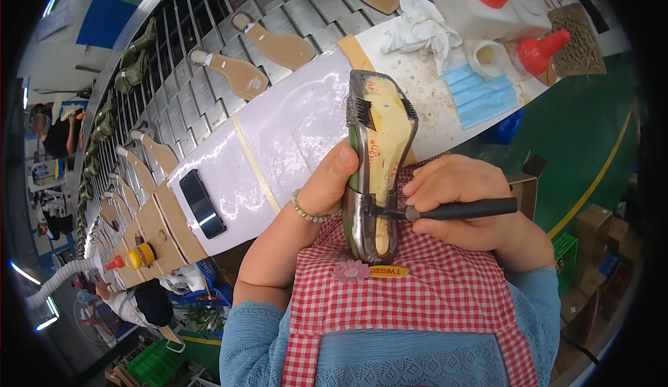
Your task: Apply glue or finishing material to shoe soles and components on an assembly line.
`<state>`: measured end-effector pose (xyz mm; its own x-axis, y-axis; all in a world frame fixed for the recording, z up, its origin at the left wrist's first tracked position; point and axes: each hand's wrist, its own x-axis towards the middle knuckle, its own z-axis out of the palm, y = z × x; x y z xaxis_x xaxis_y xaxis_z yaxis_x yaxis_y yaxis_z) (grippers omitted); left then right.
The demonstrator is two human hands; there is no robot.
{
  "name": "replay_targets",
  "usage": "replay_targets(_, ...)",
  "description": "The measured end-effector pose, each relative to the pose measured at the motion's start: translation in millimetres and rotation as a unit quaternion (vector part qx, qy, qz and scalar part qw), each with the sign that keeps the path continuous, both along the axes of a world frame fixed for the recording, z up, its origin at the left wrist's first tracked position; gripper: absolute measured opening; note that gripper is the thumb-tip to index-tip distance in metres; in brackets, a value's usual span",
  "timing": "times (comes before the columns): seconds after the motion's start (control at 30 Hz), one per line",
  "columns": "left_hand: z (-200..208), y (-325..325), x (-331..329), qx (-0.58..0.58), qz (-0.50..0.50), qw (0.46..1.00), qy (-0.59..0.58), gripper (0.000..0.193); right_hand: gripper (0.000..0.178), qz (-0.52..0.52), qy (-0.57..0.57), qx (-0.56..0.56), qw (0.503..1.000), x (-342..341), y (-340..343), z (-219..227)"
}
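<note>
The lasted shoe upper [387,140] is held bottom side up in front of the worker's red-and-white checked apron [410,303], at the near edge of the white-covered worktop [292,133]. Its long axis runs toward and away from the worker, the end nearer the body being wrapped in dark, glossy material around a narrow pale strip. The left hand [330,178] is clamped on the left side of the upper, thumb along the side wall; its remaining fingers are mostly hidden. A beaded bracelet [311,211] encircles the left wrist. The right hand [459,185] is closed around a black-handled hand tool [473,209], held crosswise, handle to the right. The tool's tip meets the underside of the upper near the body end; the type of tip cannot be determined. On the worktop, a smartphone [202,204] lies toward the left end, and a yellow tape strip [256,161] crosses from far edge to near edge. Toward the right end are a crumpled white cloth [419,32] at the far edge, a blue face mask [480,93] by the near edge, a white cup [488,60] touching the mask, and a red-capped white container [473,4]. Beyond the far edge, a slatted metal conveyor [296,14] carries tan soles [282,46].
</note>
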<state>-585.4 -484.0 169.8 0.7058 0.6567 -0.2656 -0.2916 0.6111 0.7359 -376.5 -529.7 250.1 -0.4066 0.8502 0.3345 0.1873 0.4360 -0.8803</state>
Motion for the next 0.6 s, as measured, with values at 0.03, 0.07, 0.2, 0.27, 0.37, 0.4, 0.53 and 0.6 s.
replay_targets(0.03, -3, 0, -1, 0.001, -0.007, 1.000, 0.000, 0.088, 0.020, 0.000, 0.000, 0.000, 1.000, 0, -1, 0)
replay_targets(0.07, -5, 1, -2, 0.001, -0.015, 1.000, 0.000, 0.088, 0.020, 0.013, 0.009, -0.017, 1.000, -1, -1, 0)
replay_targets(0.2, -7, 2, -3, 0.012, -0.022, 1.000, -0.004, 0.088, 0.019, 0.062, 0.029, -0.057, 0.996, 0, -1, -1)
replay_targets(0.27, -8, 4, -4, 0.009, -0.027, 1.000, -0.010, 0.088, 0.019, 0.076, 0.032, -0.080, 0.993, 1, 0, 1)
replay_targets(0.37, -9, 3, -8, -0.035, -0.008, 0.999, -0.028, 0.087, 0.019, 0.067, 0.099, -0.154, 0.981, 3, -1, 6)
replay_targets(0.4, -13, 4, -11, -0.030, -0.008, 0.999, -0.029, 0.087, 0.019, 0.041, 0.162, -0.204, 0.964, 5, -1, 8)
replay_targets(0.53, -31, 24, -39, 0.066, 0.088, 0.993, -0.031, 0.083, 0.022, -0.060, 0.307, -0.205, 0.927, 14, -5, -5)
replay_targets(0.6, -21, 27, -49, 0.167, 0.127, 0.977, -0.037, 0.086, 0.021, -0.071, 0.299, -0.185, 0.933, 16, -2, -12)
